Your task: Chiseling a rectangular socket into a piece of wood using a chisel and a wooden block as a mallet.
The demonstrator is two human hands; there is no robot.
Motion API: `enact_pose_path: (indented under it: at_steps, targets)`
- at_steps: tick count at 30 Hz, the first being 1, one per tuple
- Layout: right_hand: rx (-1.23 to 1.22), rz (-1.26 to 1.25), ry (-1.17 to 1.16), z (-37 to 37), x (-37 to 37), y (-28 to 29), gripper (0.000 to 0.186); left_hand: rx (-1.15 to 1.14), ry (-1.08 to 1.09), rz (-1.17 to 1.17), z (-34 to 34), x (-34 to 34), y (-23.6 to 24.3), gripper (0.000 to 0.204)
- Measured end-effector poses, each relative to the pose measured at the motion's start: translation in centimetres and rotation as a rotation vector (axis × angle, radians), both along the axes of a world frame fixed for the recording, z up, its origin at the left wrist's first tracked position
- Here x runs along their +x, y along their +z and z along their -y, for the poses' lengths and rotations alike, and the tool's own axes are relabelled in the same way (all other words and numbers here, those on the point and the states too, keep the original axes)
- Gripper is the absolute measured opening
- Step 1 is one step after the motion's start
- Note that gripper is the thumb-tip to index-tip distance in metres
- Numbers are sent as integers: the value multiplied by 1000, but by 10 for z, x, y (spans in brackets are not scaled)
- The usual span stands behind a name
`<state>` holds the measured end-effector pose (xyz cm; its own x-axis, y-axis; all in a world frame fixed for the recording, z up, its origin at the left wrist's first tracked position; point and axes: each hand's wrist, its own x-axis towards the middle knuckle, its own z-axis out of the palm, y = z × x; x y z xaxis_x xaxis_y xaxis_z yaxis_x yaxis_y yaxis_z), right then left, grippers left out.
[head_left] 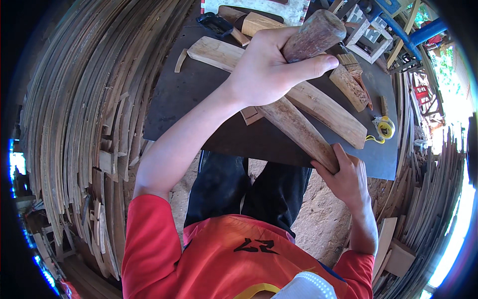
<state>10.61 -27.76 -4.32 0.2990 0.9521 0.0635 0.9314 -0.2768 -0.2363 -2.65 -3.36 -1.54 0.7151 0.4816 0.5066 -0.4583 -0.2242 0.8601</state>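
My left hand [266,74] is closed round a thick, weathered wooden cylinder [314,36], its thumb lying along the side. A long, worn wooden bar [301,127] slants from beneath that hand toward me; whether it joins the cylinder is hidden. Its near end is pinched between the thumb and fingers of my right hand [343,177], at the table's front edge. Under the bar and my left hand, a pale wooden plank [326,112] lies diagonally across the dark table [179,107]. A small wooden piece [251,115] shows below my left wrist.
Right of the plank are a wooden block [348,87] and a yellow tape measure [384,127]. A black object [215,24] and a wooden block [260,23] lie at the back. Blue metalwork [428,34] stands far right. Stacked wood strips [74,109] flank the table.
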Motion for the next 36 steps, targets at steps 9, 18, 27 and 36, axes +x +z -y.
enact_pose_path:
  at_steps: [9, 18, 27, 36]
  targets:
    - [34, -8, 5, 2, -3, -2, 49, 33, 9, 186, 0, -23, -8, 10]
    - [5, -99, -14, 0, 1, -6, 52, -206, -127, 531, -15, -85, -31, 16]
    - [-31, -205, -15, -5, 5, -5, 49, -230, -68, 458, -30, -83, -11, 23]
    - [-34, -278, -32, -3, 6, -6, 47, -281, -41, 354, -24, -63, -5, 23]
